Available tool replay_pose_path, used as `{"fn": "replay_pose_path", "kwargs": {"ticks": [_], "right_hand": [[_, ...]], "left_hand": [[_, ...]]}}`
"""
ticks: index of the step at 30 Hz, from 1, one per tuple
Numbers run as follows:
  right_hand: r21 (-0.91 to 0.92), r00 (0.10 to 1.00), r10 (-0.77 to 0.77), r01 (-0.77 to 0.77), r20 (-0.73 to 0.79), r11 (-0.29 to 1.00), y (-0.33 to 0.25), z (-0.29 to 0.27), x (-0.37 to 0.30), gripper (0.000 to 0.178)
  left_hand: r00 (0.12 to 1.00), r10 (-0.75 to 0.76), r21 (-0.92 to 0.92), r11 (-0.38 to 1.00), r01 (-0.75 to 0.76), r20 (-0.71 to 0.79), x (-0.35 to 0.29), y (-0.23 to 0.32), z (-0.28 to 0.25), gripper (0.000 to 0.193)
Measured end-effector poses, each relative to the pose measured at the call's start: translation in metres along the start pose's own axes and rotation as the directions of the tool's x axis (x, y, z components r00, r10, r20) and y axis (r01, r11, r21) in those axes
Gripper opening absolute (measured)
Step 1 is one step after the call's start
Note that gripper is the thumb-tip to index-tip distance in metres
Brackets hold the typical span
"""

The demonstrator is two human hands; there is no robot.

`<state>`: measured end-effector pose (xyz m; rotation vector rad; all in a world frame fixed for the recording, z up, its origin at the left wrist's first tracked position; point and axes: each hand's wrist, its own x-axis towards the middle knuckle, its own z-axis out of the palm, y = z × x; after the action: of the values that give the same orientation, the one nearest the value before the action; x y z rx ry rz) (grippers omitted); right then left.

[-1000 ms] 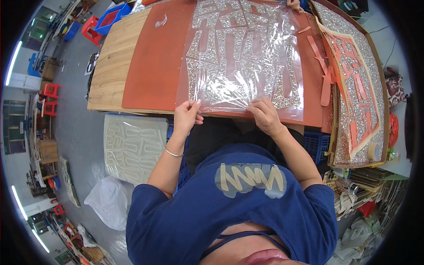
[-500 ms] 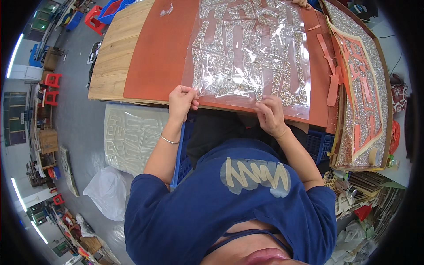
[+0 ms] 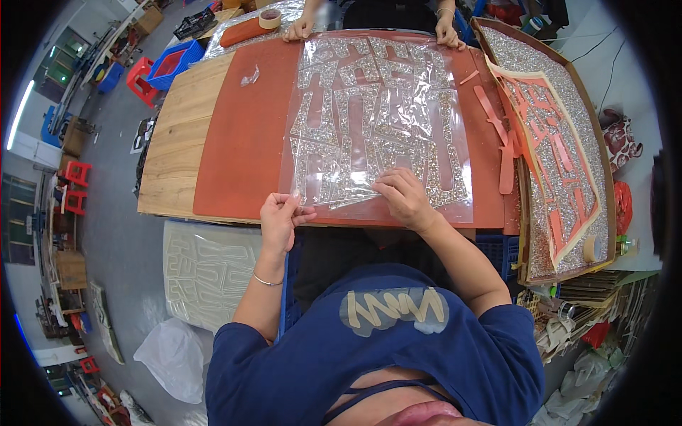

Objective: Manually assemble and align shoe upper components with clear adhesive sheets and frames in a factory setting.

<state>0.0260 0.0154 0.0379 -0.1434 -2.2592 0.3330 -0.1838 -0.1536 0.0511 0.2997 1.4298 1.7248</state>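
From where I stand, the clear sheet (image 3: 376,131) lies over the red board (image 3: 245,142) on the table (image 3: 177,142), with glittery panels (image 3: 321,154) showing through. The left hand (image 3: 278,219) seems to have its grip clamped on the near left corner; the right hand (image 3: 406,199) has its fingertips together near the front edge, though I can't tell whether they pinch film. I'd expect the sheet to be light, floppy and slick, quick to crease, so best taken by its bare margins or corners. I count one such sheet, two co-worker's hands (image 3: 447,34) at the far edge, two tape rolls (image 3: 270,19), one glitter-covered tray (image 3: 602,142), and at least three loose red strips (image 3: 506,170).
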Motion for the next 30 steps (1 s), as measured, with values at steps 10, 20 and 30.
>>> {"fn": "replay_pose_path", "kwargs": {"ticks": [10,20,30], "right_hand": [[0.001,0.994,-0.003,0.003,0.108,1.000,-0.007,0.012,-0.026,0.022],[-0.019,0.999,0.017,-0.017,0.029,1.000,0.002,0.015,-0.032,0.023],[-0.041,0.998,0.036,-0.038,-0.051,0.998,0.003,0.015,-0.040,0.027]], "left_hand": [[0.994,0.082,0.395,0.918,-0.047,-0.071,0.009,-0.027,-0.019,0.019],[0.993,0.114,0.418,0.904,-0.087,-0.042,0.015,-0.030,-0.013,0.017],[0.971,0.236,0.365,0.902,-0.229,0.025,0.002,-0.025,-0.009,0.012]]}}
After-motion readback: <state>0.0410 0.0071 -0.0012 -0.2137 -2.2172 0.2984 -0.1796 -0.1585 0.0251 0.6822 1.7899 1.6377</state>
